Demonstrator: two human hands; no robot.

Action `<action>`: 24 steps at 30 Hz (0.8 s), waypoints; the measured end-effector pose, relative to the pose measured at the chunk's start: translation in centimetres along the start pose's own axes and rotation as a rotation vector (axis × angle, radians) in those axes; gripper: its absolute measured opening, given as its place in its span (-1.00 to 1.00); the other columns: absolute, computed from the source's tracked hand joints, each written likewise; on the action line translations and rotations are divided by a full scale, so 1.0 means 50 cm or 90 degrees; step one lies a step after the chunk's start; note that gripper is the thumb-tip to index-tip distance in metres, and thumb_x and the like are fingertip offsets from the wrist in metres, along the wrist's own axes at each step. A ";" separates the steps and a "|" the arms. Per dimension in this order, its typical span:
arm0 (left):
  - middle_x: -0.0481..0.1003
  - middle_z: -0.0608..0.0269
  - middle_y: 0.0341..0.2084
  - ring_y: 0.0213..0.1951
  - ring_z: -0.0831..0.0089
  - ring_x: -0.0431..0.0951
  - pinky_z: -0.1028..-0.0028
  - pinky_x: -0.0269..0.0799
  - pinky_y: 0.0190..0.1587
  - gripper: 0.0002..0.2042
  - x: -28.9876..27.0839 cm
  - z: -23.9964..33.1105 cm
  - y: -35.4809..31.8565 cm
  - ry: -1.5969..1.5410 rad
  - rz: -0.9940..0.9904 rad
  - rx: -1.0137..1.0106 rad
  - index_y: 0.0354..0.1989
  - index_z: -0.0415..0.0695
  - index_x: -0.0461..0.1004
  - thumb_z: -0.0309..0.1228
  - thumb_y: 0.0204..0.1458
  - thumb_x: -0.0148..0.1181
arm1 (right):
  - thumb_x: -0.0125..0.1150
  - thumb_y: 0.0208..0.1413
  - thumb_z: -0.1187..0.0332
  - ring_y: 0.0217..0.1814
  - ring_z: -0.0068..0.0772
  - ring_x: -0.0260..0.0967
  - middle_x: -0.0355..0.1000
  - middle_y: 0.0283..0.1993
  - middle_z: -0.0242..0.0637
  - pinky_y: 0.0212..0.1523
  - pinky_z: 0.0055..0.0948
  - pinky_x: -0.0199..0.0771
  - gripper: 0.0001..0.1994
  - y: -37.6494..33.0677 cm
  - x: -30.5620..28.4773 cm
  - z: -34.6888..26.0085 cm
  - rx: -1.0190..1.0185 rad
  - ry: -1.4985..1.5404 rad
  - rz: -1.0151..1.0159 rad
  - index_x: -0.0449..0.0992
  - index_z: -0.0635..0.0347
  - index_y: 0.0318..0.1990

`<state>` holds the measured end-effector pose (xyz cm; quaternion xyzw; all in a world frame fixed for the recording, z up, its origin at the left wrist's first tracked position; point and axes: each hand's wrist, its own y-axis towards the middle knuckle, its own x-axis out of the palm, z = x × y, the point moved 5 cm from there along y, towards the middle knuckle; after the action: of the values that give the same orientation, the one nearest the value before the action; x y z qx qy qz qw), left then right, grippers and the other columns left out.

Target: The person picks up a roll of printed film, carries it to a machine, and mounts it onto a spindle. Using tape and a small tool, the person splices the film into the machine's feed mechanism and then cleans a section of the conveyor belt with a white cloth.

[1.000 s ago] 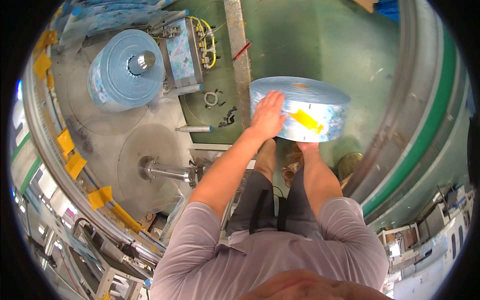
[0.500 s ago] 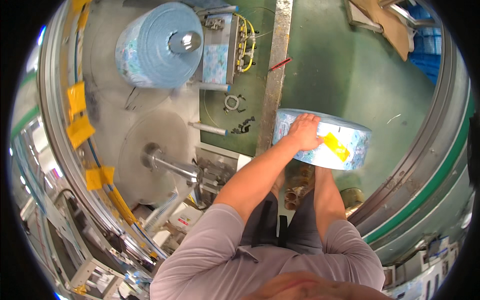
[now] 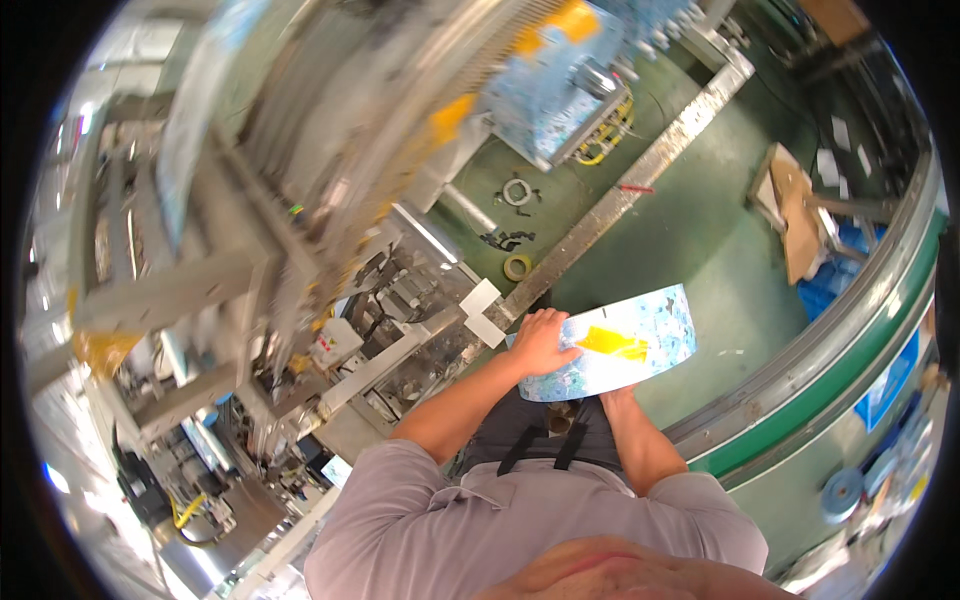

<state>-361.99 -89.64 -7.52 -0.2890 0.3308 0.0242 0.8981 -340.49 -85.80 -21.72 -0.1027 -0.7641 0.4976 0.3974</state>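
A wide roll of blue-and-white printed film (image 3: pixel 655 335) is held in front of my body, its patterned outer side facing up and its right end tilted away from me. Yellow tape (image 3: pixel 612 343) is stuck across that side. My left hand (image 3: pixel 541 343) lies over the roll's left end, fingers bent over its far edge and thumb on the printed side. Against the near lower edge is my right hand (image 3: pixel 618 396), bearing the roll from below; the roll hides its fingers.
On the left stands a machine frame (image 3: pixel 370 370), partly blurred. A metal floor beam (image 3: pixel 640 170) carries a red tool (image 3: pixel 636 188). Beside the beam lie a tape roll (image 3: pixel 517 267) and a ring (image 3: pixel 517 193). At right are cardboard (image 3: pixel 797 215) and a curved green-edged rail (image 3: pixel 800 425).
The view has swung round, bringing more machinery in at the left. The roll has come closer to my body and tipped, its right end now farther away. Both hands stay on it.
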 end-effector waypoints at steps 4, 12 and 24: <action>0.52 -0.13 0.07 0.19 -0.11 0.50 0.01 0.36 0.26 -0.26 -0.097 -0.043 -0.121 -0.056 0.102 -0.041 0.23 -0.31 0.43 -0.06 -0.05 0.49 | -0.18 0.46 -0.15 0.30 0.13 0.49 0.49 0.34 -0.01 0.33 0.13 0.52 -0.37 -0.067 0.094 0.049 0.045 -0.102 -0.062 0.43 0.10 0.40; 0.48 -0.10 0.10 0.22 -0.08 0.45 0.01 0.32 0.28 -0.26 -0.269 -0.078 -0.286 -0.085 0.265 -0.064 0.23 -0.28 0.42 -0.07 -0.05 0.52 | -0.25 0.41 -0.23 0.33 0.19 0.47 0.45 0.39 0.01 0.33 0.19 0.51 -0.25 -0.172 0.311 0.152 0.170 -0.231 -0.302 0.37 0.19 0.44; 0.37 -0.21 0.31 0.37 -0.14 0.33 -0.05 0.20 0.42 -0.10 -0.369 -0.100 -0.361 -0.072 0.372 -0.183 0.44 -0.25 0.25 -0.06 -0.02 0.51 | -0.18 0.45 -0.14 0.34 0.18 0.44 0.48 0.36 -0.02 0.37 0.29 0.42 -0.37 -0.151 0.439 0.311 0.363 -0.347 -0.145 0.46 0.11 0.38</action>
<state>-375.03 -104.60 9.72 -0.3040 0.3421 0.3430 0.8203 -364.30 -87.89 -7.21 0.2325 -0.6796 0.6510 0.2455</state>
